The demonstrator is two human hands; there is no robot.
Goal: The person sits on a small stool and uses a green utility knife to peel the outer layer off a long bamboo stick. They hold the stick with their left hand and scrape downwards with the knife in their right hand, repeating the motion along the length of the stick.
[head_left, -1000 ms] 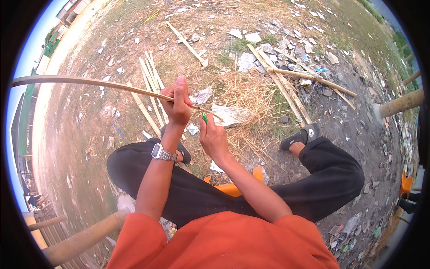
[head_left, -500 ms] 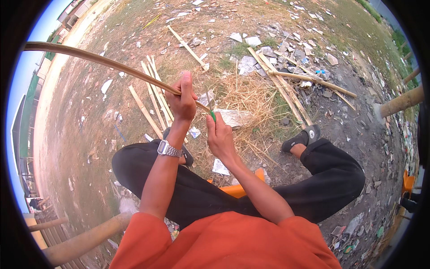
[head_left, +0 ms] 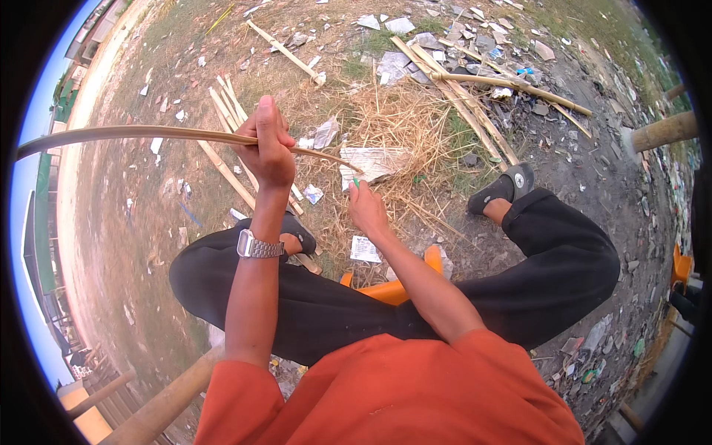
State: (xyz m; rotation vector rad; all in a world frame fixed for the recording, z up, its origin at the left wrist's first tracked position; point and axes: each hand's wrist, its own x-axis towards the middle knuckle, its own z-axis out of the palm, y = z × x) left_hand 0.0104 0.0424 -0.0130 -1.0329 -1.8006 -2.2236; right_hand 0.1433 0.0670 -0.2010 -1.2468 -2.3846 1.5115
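Observation:
My left hand (head_left: pixel 265 152), with a metal-banded watch on its wrist, is closed around a long, thin bamboo strip (head_left: pixel 170 133). One length of the strip runs out to the far left; its shorter end bends down to the right, toward my other hand. My right hand (head_left: pixel 368 209) grips a small knife by its green handle (head_left: pixel 356 182), close to the strip's short end. The blade is hard to make out, and whether it touches the strip I cannot tell.
Dry shavings (head_left: pixel 415 126) lie on the ground ahead, beside a flat pale slab (head_left: pixel 374 159). Split bamboo pieces (head_left: pixel 460 100) rest at right, with more strips (head_left: pixel 226 174) at left. An orange plastic seat (head_left: pixel 389 291) shows between my legs. Bamboo poles (head_left: pixel 664 133) stand near both sides.
My left hand has moved left with the bamboo strip, whose short end now shows longer past the fist and curves. The knife blade, visible before against the strip, no longer shows clearly.

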